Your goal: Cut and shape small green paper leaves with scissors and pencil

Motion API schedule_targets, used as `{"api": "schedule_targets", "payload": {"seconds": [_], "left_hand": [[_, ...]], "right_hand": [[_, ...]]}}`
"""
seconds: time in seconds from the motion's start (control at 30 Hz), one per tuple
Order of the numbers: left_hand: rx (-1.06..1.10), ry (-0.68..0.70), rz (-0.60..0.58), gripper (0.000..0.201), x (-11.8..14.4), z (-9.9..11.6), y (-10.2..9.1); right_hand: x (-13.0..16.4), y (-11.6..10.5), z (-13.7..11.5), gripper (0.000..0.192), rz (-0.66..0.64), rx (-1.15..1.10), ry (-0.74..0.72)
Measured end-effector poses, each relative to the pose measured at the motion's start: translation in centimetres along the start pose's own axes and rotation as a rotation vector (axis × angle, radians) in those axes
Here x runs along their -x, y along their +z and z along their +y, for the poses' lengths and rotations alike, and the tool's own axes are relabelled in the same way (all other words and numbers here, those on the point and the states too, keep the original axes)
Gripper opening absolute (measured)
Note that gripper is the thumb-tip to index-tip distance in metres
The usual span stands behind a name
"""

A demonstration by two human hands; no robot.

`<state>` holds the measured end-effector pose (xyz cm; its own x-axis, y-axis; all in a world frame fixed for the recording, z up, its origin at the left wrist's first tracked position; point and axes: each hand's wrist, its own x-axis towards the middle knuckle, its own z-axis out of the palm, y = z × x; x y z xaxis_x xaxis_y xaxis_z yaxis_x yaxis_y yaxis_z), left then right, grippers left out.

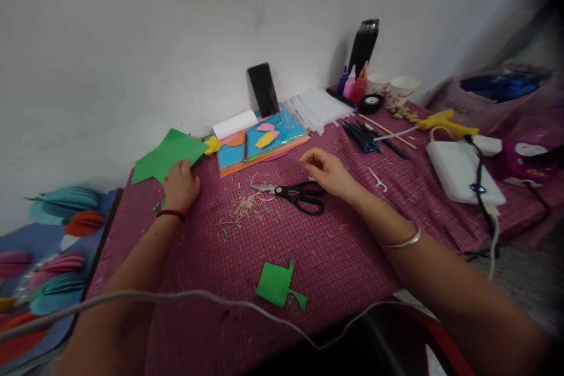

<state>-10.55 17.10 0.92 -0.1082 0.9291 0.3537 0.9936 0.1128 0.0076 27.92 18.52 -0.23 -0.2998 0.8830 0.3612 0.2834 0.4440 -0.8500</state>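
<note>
A low table draped in a magenta checked cloth (282,258) is standing against a plain white wall. The left hand (180,185) is resting on the near corner of a green paper sheet (167,154) at the table's far left edge, fingers together and pressing flat on it. The right hand (328,173) is hovering just beyond the handles of the black scissors (297,195), its fingers curling loosely together and gripping nothing visible. The sheet is likely handling as light, thin and floppy, sliding easily on cloth and creasing if pinched hard; taking it by an edge or corner looks soundest. A smaller green paper offcut (277,285) is lying near the front edge, with fine paper trimmings (244,208) scattered beside the scissor blades. Two paper cups (392,87) are standing at the back, contents not visible; three small paint bottles (352,83) are sitting in a dark tray beside a black flask (363,47). A stack of coloured sheets (264,141) is carrying cut petal shapes.
</note>
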Motion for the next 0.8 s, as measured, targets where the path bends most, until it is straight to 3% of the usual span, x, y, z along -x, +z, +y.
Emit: {"api": "schedule_targets", "payload": {"seconds": [0.03, 0.13, 0.2, 0.27, 0.37, 0.4, 0.47, 0.5, 0.57, 0.67, 0.73, 0.8], "left_hand": [[0.064, -0.104, 0.029, 0.058, -0.4, -0.1, 0.0], [0.137, -0.184, 0.01, 0.065, -1.7, 0.1, -0.4], [0.201, -0.177, -0.026, 0.062, -2.0, 1.1, -1.3], [0.305, -0.114, -0.115, 0.044, -1.2, 2.9, -2.6], [0.536, 0.018, -0.344, 0.019, 2.6, 6.9, -5.4], [0.762, 0.055, -0.495, 0.015, 4.3, 8.3, -6.3], [1.011, 0.084, -0.692, 0.013, 7.8, 10.8, -7.8], [1.047, 0.104, -0.727, 0.02, 9.4, 11.7, -8.3], [0.998, 0.257, -0.726, 0.041, 12.1, 12.9, -8.8], [0.724, 0.479, -0.65, 0.065, 14.7, 13.3, -8.4], [0.6, 0.525, -0.603, 0.067, 15.7, 13.1, -7.7], [0.571, 0.511, -0.605, 0.055, 16.4, 12.8, -7.0]], "right_hand": [[0.1, 0.0, 0.0, 0.012, -0.019, 0.026, 0.02], [0.2, -0.1, -0.2, 0.012, -0.042, 0.083, 0.059], [0.1, -0.1, -0.3, 0.013, -0.031, 0.097, 0.063], [0.1, -0.2, -0.4, 0.019, -0.027, 0.118, 0.056], [0.2, -0.1, -0.6, 0.028, -0.055, 0.168, 0.024], [0.2, 0.0, -0.7, 0.028, -0.068, 0.177, 0.004], [0.4, 0.3, -0.9, 0.025, -0.094, 0.171, -0.032], [0.5, 0.4, -1.1, 0.023, -0.102, 0.16, -0.044], [0.8, 0.8, -1.4, 0.02, -0.112, 0.143, -0.049], [1.1, 1.5, -1.8, 0.018, -0.146, 0.146, -0.065], [1.3, 2.0, -1.8, 0.018, -0.167, 0.158, -0.104], [1.4, 2.4, -1.7, 0.019, -0.17, 0.178, -0.14]]}}
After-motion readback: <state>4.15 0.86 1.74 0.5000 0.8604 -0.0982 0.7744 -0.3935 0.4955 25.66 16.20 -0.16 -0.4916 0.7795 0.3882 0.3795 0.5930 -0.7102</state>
